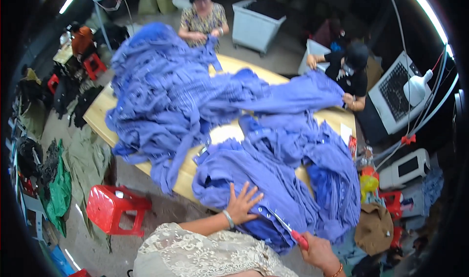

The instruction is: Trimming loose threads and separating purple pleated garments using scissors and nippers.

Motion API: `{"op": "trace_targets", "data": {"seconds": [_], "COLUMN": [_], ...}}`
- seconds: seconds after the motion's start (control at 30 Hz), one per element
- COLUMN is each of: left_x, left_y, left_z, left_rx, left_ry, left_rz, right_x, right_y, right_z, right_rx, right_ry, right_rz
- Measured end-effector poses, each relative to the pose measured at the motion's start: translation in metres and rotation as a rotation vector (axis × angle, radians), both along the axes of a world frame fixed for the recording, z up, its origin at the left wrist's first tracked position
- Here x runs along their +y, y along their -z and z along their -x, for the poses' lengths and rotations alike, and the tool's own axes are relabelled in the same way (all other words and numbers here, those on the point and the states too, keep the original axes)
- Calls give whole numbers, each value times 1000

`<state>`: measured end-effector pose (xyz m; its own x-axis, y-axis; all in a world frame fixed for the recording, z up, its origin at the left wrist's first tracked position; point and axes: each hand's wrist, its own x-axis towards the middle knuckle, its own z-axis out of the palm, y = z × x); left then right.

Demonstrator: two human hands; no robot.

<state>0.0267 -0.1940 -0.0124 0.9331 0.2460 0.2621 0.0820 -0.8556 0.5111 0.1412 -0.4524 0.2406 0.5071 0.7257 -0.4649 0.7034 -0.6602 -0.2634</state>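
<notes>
Surface: pale wooden table (100,108), mostly buried under a heap of blue garments (151,76). Work piece is the blue garment (286,184) at the near edge, right of centre, row of metallic round fasteners showing. Left hand (242,204) flat on it, fingers spread, gripping nothing. Right hand (317,252) closed around red-handled scissors (298,239), blades over the cloth by the fasteners; can't tell how far they're open.

Room: dim, grey floor, tube lights overhead. Red plastic stool (103,209) left of the wearer, crumpled green sheet (59,194) beyond it. Grey wheeled bin (255,26) behind the table. Co-worker in patterned top (202,22) at the far side, another in black (349,74) at the right, both handling blue cloth.

Labels: white card (346,131) and red packet (352,144) on the table's right edge, too small to read.
</notes>
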Motion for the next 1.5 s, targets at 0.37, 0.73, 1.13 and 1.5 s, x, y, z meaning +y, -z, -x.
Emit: {"op": "trace_targets", "data": {"seconds": [0.37,0.73,1.13,1.5], "left_x": [28,82,147,30], "left_y": [-23,52,157,-73], "left_z": [35,13,-15,-5], "left_rx": [-223,-205,-203,-320], "left_ry": [3,-719,-710,158], "left_rz": [68,862,599,108], "right_x": [26,31,51,-13], "right_y": [69,140,155,97], "right_z": [-9,-5,2,7], "right_rx": [-173,-142,-213,-177], "right_ry": [168,369,263,493], "right_rz": [-674,-426,-489,-526]}}
